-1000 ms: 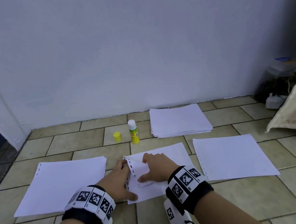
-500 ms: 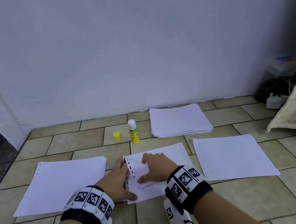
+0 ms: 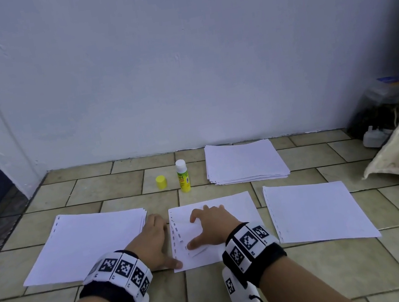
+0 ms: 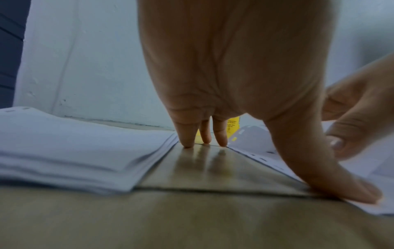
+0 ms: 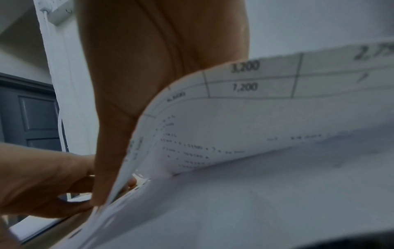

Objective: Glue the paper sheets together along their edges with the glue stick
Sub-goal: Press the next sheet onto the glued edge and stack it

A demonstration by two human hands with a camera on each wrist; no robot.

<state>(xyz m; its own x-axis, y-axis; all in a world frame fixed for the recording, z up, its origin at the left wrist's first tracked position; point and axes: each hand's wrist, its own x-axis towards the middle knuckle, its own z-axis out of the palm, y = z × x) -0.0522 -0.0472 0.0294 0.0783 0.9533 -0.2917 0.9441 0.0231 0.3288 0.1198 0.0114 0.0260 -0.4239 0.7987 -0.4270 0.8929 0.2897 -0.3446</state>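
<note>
Beige floor tiles (image 3: 125, 183) run up to a pale wall, and all the work is laid out on the floor. Three lots of white paper lie in a row: a stack at the left (image 3: 87, 244), the middle sheets (image 3: 233, 208) and a single sheet at the right (image 3: 315, 213), with another stack (image 3: 244, 162) farther back near the wall. The glue stick (image 3: 183, 177) stands upright and uncapped beyond the middle sheets, its yellow cap (image 3: 161, 182) just beside it on its left.

The left hand (image 3: 155, 244) lies spread with straight fingers on the floor in the gap between the left stack and the middle sheets; its thumb (image 4: 332, 182) presses the near left corner of those sheets flat. The right hand (image 3: 213, 227) pinches the punched left margin of the top sheet (image 5: 245, 121) and curls it up and back, so the printed underside shows in the right wrist view.

The edge that seems due for glue runs away from the person along that left margin, directly between the two hands. The glue stick stands straight ahead past the far end of that edge, roughly equally near either hand. Since the right hand holds the flap, the left looks the freer one to fetch it, though lifting its thumb would unpin the corner.
</note>
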